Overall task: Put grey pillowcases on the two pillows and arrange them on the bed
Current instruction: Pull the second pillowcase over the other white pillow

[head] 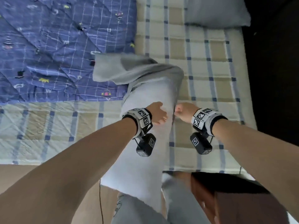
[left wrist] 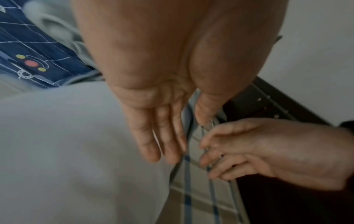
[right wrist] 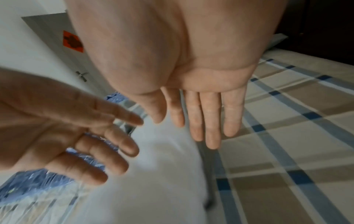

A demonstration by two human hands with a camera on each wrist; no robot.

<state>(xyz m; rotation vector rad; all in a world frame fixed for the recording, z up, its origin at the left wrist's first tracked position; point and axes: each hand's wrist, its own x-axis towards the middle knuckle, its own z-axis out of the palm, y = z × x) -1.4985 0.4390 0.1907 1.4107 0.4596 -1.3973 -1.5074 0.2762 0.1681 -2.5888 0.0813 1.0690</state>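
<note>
A white pillow [head: 145, 143] leans from my legs up onto the bed. A grey pillowcase [head: 137, 70] covers only its far end, and the loose cloth is folded over to the left. My left hand [head: 157, 113] is over the pillow's upper part with straight fingers [left wrist: 162, 136] and holds nothing. My right hand [head: 182, 112] hovers just off the pillow's right edge, its fingers [right wrist: 206, 118] straight and empty too. Both hands are blurred. A second pillow [head: 216, 12] in a grey case lies at the bed's far right corner.
A blue patterned quilt [head: 56, 46] covers the bed's left part. The checked sheet [head: 210, 78] is bare to the right of the pillow. The bed's near edge runs just in front of my legs. A thin cable [head: 101, 199] hangs down at the floor.
</note>
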